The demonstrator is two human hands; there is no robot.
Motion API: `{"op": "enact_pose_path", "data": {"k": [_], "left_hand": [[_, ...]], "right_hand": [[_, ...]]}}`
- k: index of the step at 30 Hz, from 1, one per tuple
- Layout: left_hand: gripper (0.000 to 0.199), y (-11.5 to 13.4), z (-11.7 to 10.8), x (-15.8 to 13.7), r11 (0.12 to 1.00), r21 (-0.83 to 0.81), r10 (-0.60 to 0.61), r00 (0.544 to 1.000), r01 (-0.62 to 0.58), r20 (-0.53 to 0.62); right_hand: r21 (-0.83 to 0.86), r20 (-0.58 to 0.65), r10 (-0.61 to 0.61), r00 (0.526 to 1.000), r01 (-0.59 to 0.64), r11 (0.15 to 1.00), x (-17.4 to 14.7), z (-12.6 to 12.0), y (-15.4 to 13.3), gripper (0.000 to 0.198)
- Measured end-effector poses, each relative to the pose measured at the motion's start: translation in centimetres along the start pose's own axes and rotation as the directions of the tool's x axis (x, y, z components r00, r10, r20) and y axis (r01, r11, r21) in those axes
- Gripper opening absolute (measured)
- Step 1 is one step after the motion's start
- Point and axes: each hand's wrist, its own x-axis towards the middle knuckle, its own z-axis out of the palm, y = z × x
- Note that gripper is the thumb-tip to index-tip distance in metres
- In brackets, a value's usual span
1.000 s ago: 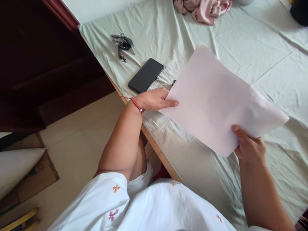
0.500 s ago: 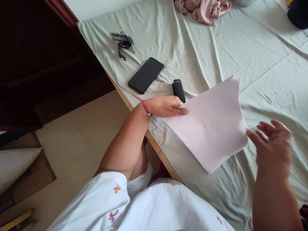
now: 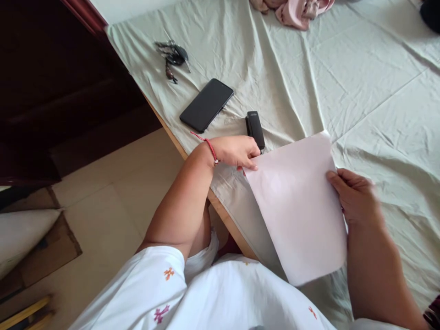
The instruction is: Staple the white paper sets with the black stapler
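Observation:
A plain pale sheet of paper [image 3: 299, 211] is held up above the bed between my two hands; whether it is one sheet or more I cannot tell. My left hand [image 3: 238, 152], with a red thread on the wrist, pinches its upper left corner, thumb on top. At the right edge my right hand [image 3: 355, 195] grips the paper, thumb on the face and fingers behind. Just beyond my left hand lies a black stapler [image 3: 255, 129], its near end close to my fingers. Farther left a black phone [image 3: 207, 105] rests face up.
A bunch of keys [image 3: 173, 56] lies near the bed's left corner. Crumpled pink cloth [image 3: 299, 13] is at the far side, and a dark object [image 3: 431, 16] at the far right. The wooden bed edge [image 3: 230, 224] runs diagonally beside the tiled floor [image 3: 113, 192].
My right hand, apart from the paper before, has closed on its right edge. The paper has turned and its lower end has come nearer to me. My left hand keeps its corner.

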Motion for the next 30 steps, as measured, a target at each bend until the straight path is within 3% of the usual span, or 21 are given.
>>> {"op": "enact_pose_path", "data": {"k": [3,8,11,15,19,26,30], "left_hand": [[0.013,-0.8,-0.6,-0.4,0.994,0.02,-0.11,0.992,0.111,-0.058],[0.015,-1.1,-0.9,-0.8,0.96,0.047,-0.264,0.948,0.276,-0.177],[0.014,-1.4,-1.3,-1.1,0.946,0.079,-0.273,0.901,0.316,-0.337],[0.017,-1.7,-1.7,-1.2,0.924,0.162,-0.2,0.798,0.347,-0.569],[0.02,-1.6,-1.5,-1.0,0.935,0.163,-0.124,0.719,0.316,-0.684],[0.016,-1.9,-1.0,-0.1,0.987,0.069,-0.037,0.615,0.148,-0.788],[0.019,-1.8,-0.8,0.0,0.998,0.05,0.015,0.592,0.042,-0.806]], "right_hand": [[0.005,0.066,0.115,0.991,-0.116,0.993,0.9,0.4,0.5,0.04],[-0.015,0.055,0.153,0.987,-0.152,0.988,1.2,0.9,0.3,0.038],[-0.01,0.038,0.144,0.989,-0.144,0.99,1.3,1.2,0.1,0.036],[0.037,0.025,0.142,0.99,-0.143,0.989,1.4,1.8,0.4,0.034],[0.077,0.019,0.148,0.989,-0.149,0.986,1.3,2.1,0.6,0.033],[0.148,-0.033,0.129,0.991,-0.123,0.981,1.4,2.1,0.7,0.035],[0.153,-0.051,0.117,0.992,-0.108,0.982,1.6,2.1,1.0,0.034]]}}
